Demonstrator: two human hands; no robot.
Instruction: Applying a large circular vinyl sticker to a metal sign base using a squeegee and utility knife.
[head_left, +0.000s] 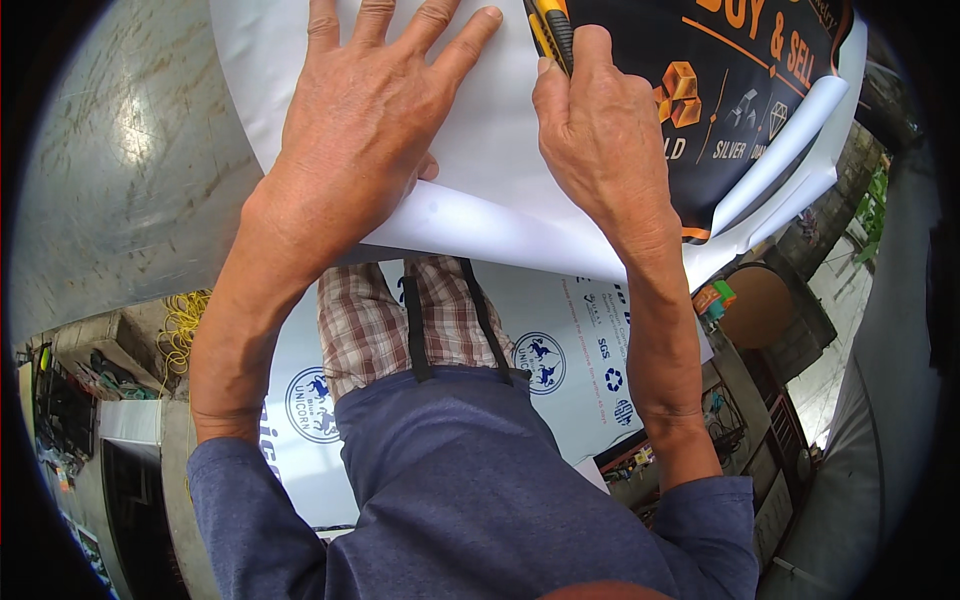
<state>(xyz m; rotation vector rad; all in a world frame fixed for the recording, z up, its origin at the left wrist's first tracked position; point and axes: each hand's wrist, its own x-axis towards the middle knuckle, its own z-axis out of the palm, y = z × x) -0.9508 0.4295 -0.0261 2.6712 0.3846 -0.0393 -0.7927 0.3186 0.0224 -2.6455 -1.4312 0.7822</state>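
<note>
My left hand (362, 130) lies with fingers spread on a large white sheet (505, 140), its thumb near the sheet's curled front edge. In my right hand (605, 140) is a yellow and black utility knife (553, 38), gripped with the index finger along its handle. The knife's tip runs out of the picture at the top, so its blade is hidden. Right of the knife lies a black printed banner (640, 35) with orange and white lettering and pictures of gold bars and a diamond. Its right side and corner curl up in a white roll (785, 150).
A scuffed, shiny grey surface (130, 160) extends at the left. Light blue printed panels (590, 345) stand behind my legs. Tangled yellow cord (183, 330) lies at the left, with assorted tools (62, 450) farther out. A round brown top (757, 305) is at the right.
</note>
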